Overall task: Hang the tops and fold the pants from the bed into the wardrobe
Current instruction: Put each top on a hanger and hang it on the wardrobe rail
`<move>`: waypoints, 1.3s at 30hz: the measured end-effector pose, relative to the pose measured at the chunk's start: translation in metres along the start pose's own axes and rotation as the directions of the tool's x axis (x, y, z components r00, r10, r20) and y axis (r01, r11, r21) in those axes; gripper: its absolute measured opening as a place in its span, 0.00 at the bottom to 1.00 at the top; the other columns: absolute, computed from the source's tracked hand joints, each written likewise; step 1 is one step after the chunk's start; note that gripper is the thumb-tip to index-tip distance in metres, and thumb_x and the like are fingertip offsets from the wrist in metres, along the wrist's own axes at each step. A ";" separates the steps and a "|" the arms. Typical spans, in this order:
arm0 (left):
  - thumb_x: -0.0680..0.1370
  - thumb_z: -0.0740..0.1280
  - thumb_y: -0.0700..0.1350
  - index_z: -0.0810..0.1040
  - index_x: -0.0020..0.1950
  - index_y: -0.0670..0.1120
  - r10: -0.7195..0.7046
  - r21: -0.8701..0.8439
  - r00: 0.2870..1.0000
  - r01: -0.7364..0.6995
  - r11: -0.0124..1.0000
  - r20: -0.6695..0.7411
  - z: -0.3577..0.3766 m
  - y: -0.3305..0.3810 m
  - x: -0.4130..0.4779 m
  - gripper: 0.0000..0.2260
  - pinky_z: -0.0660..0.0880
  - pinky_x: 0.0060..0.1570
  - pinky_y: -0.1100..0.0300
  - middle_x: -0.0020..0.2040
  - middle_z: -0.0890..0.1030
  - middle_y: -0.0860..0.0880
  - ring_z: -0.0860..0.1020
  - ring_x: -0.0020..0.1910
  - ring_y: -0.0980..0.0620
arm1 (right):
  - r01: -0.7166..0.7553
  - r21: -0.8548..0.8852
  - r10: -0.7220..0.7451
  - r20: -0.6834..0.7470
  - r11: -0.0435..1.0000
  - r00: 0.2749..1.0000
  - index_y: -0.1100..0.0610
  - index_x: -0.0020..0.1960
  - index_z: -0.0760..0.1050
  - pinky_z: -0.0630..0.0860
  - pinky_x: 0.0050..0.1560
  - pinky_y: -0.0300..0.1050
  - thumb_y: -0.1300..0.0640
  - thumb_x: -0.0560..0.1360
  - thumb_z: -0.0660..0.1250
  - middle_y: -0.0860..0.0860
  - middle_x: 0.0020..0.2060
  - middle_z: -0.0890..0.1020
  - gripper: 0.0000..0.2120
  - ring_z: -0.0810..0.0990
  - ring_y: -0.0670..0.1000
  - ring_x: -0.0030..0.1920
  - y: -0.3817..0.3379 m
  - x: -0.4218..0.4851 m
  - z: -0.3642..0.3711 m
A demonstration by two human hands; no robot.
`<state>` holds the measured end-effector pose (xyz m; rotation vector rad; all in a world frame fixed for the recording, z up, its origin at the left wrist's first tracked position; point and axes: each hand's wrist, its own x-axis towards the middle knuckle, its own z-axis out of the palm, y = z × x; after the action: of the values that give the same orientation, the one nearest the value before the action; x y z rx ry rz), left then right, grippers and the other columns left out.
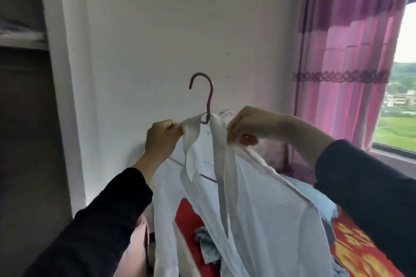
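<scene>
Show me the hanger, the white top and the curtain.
hanger (210, 99): head view, hook stem.
white top (258, 198): head view, sheer front panel.
curtain (342, 40): head view, pink folds.

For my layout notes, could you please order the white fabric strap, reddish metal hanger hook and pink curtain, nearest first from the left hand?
1. White fabric strap: pinched in the left hand.
2. Reddish metal hanger hook: just right.
3. Pink curtain: far right.

Left hand (162, 136) and right hand (245, 127) pinch a white top (258, 209); hanger (208, 96) upright between them.
</scene>
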<state>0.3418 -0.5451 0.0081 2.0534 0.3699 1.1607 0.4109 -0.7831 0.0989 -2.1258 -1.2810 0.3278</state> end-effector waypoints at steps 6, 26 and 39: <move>0.74 0.71 0.52 0.84 0.47 0.48 -0.135 0.191 0.986 0.115 0.975 0.097 -0.131 -0.098 0.015 0.08 0.73 0.52 0.59 0.48 0.83 0.54 0.79 0.53 0.53 | 0.075 0.059 -0.076 0.019 0.995 0.997 0.66 0.35 0.76 0.67 0.28 0.38 0.66 0.72 0.69 0.51 0.21 0.73 0.07 0.68 0.47 0.23 -0.083 0.101 0.100; 0.80 0.58 0.48 0.76 0.59 0.52 -0.311 0.553 0.950 0.253 0.794 0.012 -0.417 -0.337 0.121 0.11 0.69 0.52 0.59 0.55 0.77 0.51 0.76 0.55 0.48 | 0.117 0.131 -0.113 -0.037 0.984 0.993 0.61 0.27 0.70 0.67 0.23 0.34 0.66 0.71 0.68 0.48 0.15 0.72 0.15 0.71 0.46 0.19 -0.296 0.422 0.356; 0.79 0.62 0.47 0.70 0.71 0.48 -0.148 0.757 0.962 0.272 0.594 -0.229 -0.550 -0.450 0.294 0.20 0.60 0.71 0.56 0.74 0.67 0.44 0.63 0.74 0.47 | 0.218 0.120 -0.216 -0.026 0.969 0.976 0.62 0.35 0.76 0.75 0.30 0.39 0.64 0.71 0.69 0.55 0.30 0.79 0.07 0.77 0.50 0.29 -0.402 0.669 0.423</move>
<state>0.0932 0.1820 0.0424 2.5471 1.3791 1.0938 0.2459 0.0892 0.0935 -1.8621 -1.4334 0.2906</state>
